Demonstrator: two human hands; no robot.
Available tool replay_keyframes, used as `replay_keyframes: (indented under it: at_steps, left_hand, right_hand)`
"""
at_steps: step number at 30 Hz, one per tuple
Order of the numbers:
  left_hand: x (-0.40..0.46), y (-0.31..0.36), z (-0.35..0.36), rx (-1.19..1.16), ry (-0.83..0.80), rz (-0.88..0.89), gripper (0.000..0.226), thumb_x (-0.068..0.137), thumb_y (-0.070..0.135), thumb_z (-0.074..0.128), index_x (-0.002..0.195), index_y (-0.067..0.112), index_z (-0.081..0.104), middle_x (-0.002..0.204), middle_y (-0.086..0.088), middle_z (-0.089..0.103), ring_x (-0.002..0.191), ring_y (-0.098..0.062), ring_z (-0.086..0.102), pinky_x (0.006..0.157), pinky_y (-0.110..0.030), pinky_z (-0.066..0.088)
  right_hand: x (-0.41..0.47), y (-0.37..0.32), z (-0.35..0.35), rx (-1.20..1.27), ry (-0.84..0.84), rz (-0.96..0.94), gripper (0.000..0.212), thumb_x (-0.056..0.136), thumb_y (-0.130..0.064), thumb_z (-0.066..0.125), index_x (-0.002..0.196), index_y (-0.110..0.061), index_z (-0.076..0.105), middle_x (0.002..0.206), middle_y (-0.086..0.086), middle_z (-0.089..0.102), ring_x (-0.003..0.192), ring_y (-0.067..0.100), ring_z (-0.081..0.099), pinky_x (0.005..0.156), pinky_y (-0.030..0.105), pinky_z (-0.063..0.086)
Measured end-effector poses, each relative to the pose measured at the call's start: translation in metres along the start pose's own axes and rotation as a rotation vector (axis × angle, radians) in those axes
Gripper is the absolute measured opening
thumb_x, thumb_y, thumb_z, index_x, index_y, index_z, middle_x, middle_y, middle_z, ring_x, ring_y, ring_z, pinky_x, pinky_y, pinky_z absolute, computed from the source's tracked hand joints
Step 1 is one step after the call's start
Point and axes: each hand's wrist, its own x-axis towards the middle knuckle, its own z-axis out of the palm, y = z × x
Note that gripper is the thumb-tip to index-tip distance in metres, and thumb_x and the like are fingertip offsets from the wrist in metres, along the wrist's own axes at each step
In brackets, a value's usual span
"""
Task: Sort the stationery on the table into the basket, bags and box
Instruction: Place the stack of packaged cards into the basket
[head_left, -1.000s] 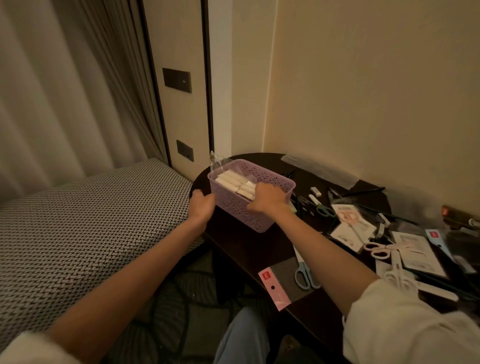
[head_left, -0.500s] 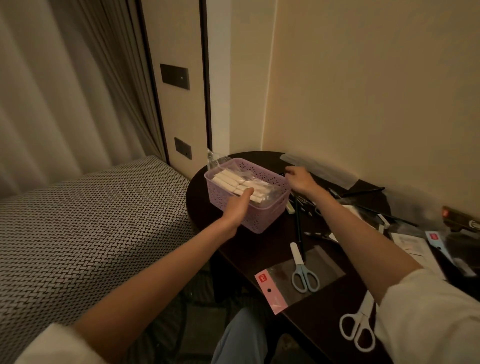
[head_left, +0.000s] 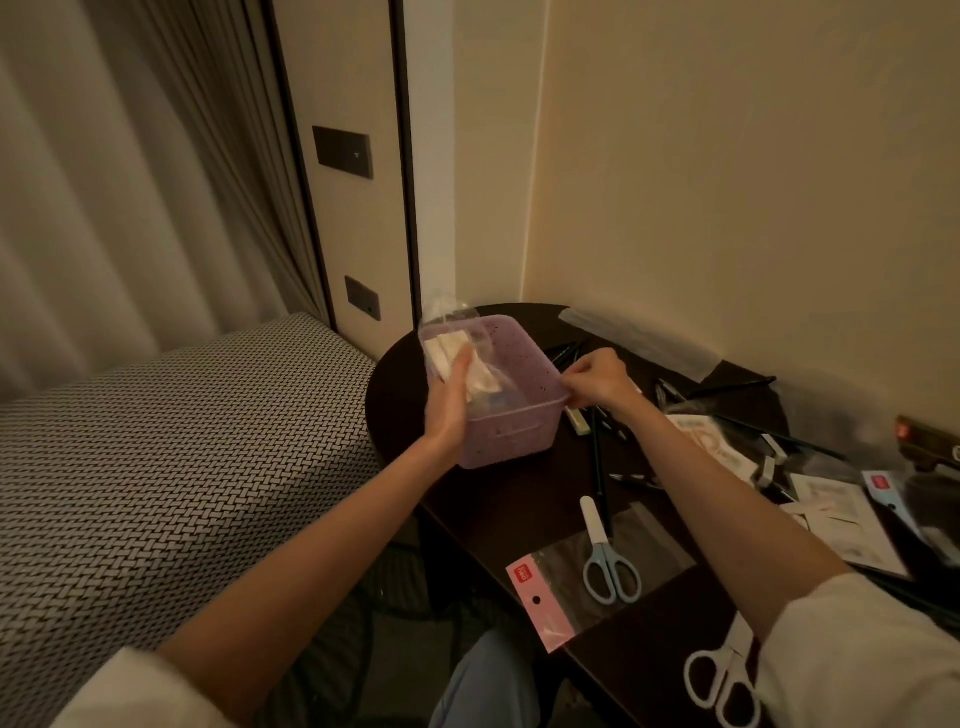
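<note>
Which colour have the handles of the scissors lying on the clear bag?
Light blue handles on the scissors, head view.

The basket (head_left: 511, 410) was motion-blurred, so its wall perforations could not be resolved. The left hand (head_left: 448, 410) covered its near-left corner, and the contents of the clear bag (head_left: 457, 358) it lifted were indistinct. White scissors (head_left: 719, 686) at the table's near edge were partly hidden by the right sleeve (head_left: 857, 660). Items at the table's (head_left: 519, 499) right edge were cut off and unreadable.

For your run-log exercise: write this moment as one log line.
left hand: holds clear bag over purple basket | right hand: pinches basket rim | blue scissors: unsorted on table
</note>
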Motion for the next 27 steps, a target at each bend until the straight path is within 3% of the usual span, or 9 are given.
replay_keyframes:
  at_steps: [3, 5, 7, 10, 13, 16, 20, 24, 27]
  left_hand:
    - [0.012, 0.012, -0.022, -0.21, 0.062, -0.052, 0.059, 0.093, 0.067, 0.032, 0.129, 0.026, 0.053, 0.114, -0.009, 0.064, 0.114, -0.029, 0.058, 0.096, -0.04, 0.047]
    - [0.024, 0.01, -0.038, -0.306, 0.156, -0.101, 0.072, 0.095, 0.065, 0.024, 0.142, 0.014, 0.041, 0.131, -0.014, 0.055, 0.121, -0.03, 0.053, 0.095, -0.04, 0.044]
    - [0.029, -0.001, -0.047, -0.262, 0.219, -0.138, 0.08, 0.092, 0.07, 0.02, 0.138, 0.01, 0.047, 0.13, -0.01, 0.059, 0.116, -0.027, 0.058, 0.099, -0.04, 0.045]
    - [0.036, -0.031, -0.05, -0.092, 0.325, -0.171, 0.071, 0.09, 0.058, 0.015, 0.125, 0.014, 0.059, 0.123, -0.01, 0.065, 0.106, -0.026, 0.062, 0.1, -0.045, 0.047]
    - [0.006, -0.028, -0.03, 0.164, 0.368, -0.091, 0.049, 0.1, 0.032, 0.021, 0.132, 0.007, 0.049, 0.128, -0.017, 0.056, 0.113, -0.034, 0.054, 0.097, -0.046, 0.045]
    - [0.001, -0.033, -0.021, 0.209, 0.351, -0.107, 0.052, 0.099, 0.036, 0.032, 0.139, 0.005, 0.04, 0.129, -0.013, 0.053, 0.11, -0.028, 0.054, 0.084, -0.037, 0.046]
    - [0.015, -0.027, -0.03, 0.33, 0.34, -0.091, 0.06, 0.1, 0.039, 0.035, 0.145, 0.0, 0.024, 0.14, -0.016, 0.044, 0.119, -0.031, 0.051, 0.084, -0.034, 0.044]
    - [0.033, -0.02, -0.045, 0.324, 0.269, -0.08, 0.067, 0.101, 0.04, 0.034, 0.152, 0.005, 0.008, 0.147, -0.014, 0.04, 0.128, -0.031, 0.046, 0.101, -0.038, 0.043]
    - [0.04, -0.015, -0.054, 0.275, 0.21, -0.073, 0.059, 0.101, 0.034, 0.036, 0.151, 0.01, 0.017, 0.144, -0.012, 0.044, 0.127, -0.028, 0.047, 0.1, -0.036, 0.042]
  right_hand:
    - [-0.018, -0.007, 0.005, 0.06, -0.199, 0.008, 0.013, 0.084, -0.01, 0.067, 0.092, 0.0, 0.07, 0.082, 0.01, 0.073, 0.074, 0.016, 0.072, 0.068, 0.027, 0.059]
    - [-0.027, -0.01, 0.011, 0.112, -0.341, 0.035, 0.018, 0.085, -0.011, 0.065, 0.097, 0.002, 0.068, 0.084, 0.011, 0.073, 0.076, 0.016, 0.072, 0.067, 0.025, 0.058]
    - [-0.03, -0.011, 0.017, 0.17, -0.423, 0.074, 0.02, 0.085, -0.013, 0.066, 0.099, 0.001, 0.067, 0.089, 0.014, 0.073, 0.081, 0.019, 0.073, 0.066, 0.025, 0.057]
    - [-0.027, -0.012, 0.024, 0.229, -0.342, 0.104, 0.024, 0.087, -0.022, 0.068, 0.098, -0.001, 0.068, 0.088, 0.014, 0.073, 0.077, 0.02, 0.072, 0.059, 0.023, 0.056]
    - [-0.021, -0.016, 0.031, 0.279, -0.219, 0.123, 0.023, 0.092, -0.02, 0.062, 0.098, 0.002, 0.066, 0.085, 0.016, 0.071, 0.07, 0.02, 0.071, 0.052, 0.023, 0.056]
    - [-0.023, -0.02, 0.035, 0.279, -0.207, 0.115, 0.015, 0.092, -0.009, 0.056, 0.091, 0.004, 0.064, 0.078, 0.016, 0.067, 0.063, 0.019, 0.067, 0.05, 0.024, 0.057]
    - [-0.032, -0.027, 0.037, 0.397, -0.316, 0.129, 0.007, 0.091, -0.005, 0.06, 0.093, 0.0, 0.062, 0.084, 0.02, 0.068, 0.071, 0.025, 0.069, 0.055, 0.026, 0.058]
    - [-0.032, -0.028, 0.045, 0.423, -0.363, 0.089, 0.022, 0.093, -0.014, 0.059, 0.108, 0.002, 0.061, 0.094, 0.019, 0.068, 0.081, 0.024, 0.07, 0.067, 0.03, 0.06]
    - [-0.035, -0.026, 0.045, 0.37, -0.372, 0.052, 0.024, 0.095, -0.02, 0.057, 0.107, 0.0, 0.062, 0.094, 0.014, 0.068, 0.083, 0.021, 0.069, 0.069, 0.028, 0.058]
